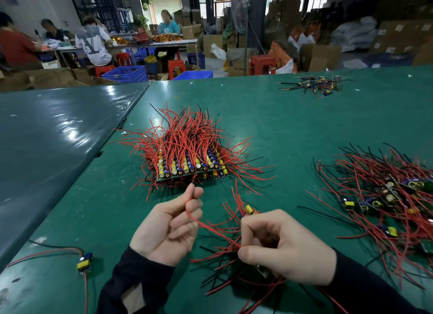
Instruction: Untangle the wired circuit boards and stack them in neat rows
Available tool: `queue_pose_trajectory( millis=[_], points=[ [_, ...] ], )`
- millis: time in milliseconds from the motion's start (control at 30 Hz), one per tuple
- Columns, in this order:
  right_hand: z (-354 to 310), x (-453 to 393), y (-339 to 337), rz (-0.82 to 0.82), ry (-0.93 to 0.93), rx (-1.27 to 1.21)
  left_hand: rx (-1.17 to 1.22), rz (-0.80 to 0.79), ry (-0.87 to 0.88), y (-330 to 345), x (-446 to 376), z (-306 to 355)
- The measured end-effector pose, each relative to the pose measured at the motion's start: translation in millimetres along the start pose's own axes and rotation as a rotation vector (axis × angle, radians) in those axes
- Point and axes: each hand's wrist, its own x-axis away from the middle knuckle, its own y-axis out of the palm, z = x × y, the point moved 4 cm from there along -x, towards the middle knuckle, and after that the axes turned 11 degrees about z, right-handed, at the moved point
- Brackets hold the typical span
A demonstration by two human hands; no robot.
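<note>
- The green tabletop fills most of the view; a second, darker sheeted surface lies beside it on the left.
- At the middle stands the stack of circuit boards, laid in rows, with red and black wires fanning up and outward.
- At the right edge lies a loose tangled heap of boards, its wires spread wide.
- A small far pile sits near the back edge, well apart from the rest.
- Close to the front, between the hands, is the held bundle of boards, its wires splayed over the tabletop.
- The right hand has its fingers curled round this bundle, thumb pressed on the wires.
- The left hand, palm up, pinches one red wire of the bundle between thumb and forefinger, the other fingers loosely bent.
- A single board lies alone at the front left.
</note>
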Motion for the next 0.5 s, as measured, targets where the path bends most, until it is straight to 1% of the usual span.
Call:
queue_pose_trajectory(
  millis=[67,100,200,367,433,500],
  points=[
    [0.4,0.6,1.5,-0.023,0.006,0.009,-0.045,-0.013,-0.005,0.9,0.4,-0.9],
    [0.2,0.6,1.7,-0.023,0.005,0.018,-0.046,0.005,0.006,-0.7,-0.5,0.1],
    [-2.2,-0.4,-0.7,0.019,-0.017,0.046,-0.003,0.096,0.076,-7.7,-3.9,4.8],
    [0.3,1.0,4.9,-0.011,0.006,0.033,-0.054,0.272,0.218,-14.2,-10.8,0.8],
    [1.5,0.9,5.2,0.014,0.023,0.003,-0.109,0.267,0.295,-10.4,-13.2,0.2],
    [1.1,-0.5,5.2,0.071,0.052,-0.082,-0.2,0.24,0.333,-6.1,-15.0,-2.1]
  ],
)
